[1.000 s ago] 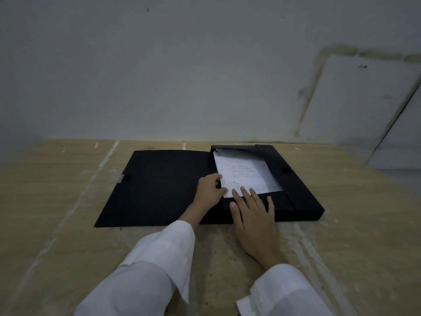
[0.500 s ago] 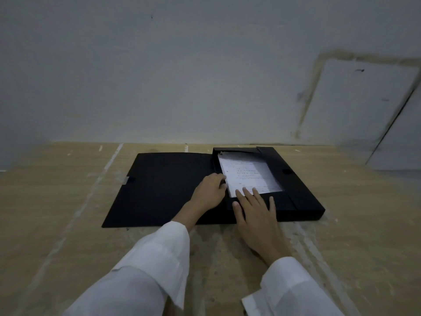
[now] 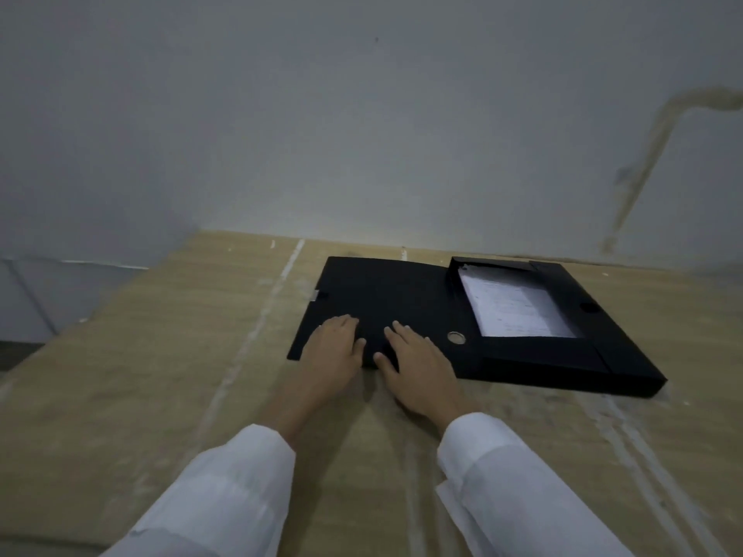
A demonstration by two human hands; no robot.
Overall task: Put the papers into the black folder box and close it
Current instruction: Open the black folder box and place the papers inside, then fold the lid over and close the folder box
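The black folder box [image 3: 627, 357] lies open on the wooden table, its tray at the right. White printed papers [image 3: 512, 307] lie flat inside the tray. The open lid [image 3: 382, 291] is spread flat to the left, with a metal ring [image 3: 456, 337] on the spine near it. My left hand [image 3: 335, 349] rests palm down on the lid's near edge, fingers apart. My right hand [image 3: 416, 359] lies beside it, also flat on the lid's near edge, holding nothing.
The wooden table [image 3: 161, 396] has pale streaks and ends at a grey wall [image 3: 362, 134] just behind the box. The table's left edge [image 3: 120, 291] drops off at the far left. A small clasp tab [image 3: 317, 294] sticks out of the lid's left side.
Both hands have left the papers and the tray and moved left onto the lid's near edge. The view has swung left, so the box sits further right.
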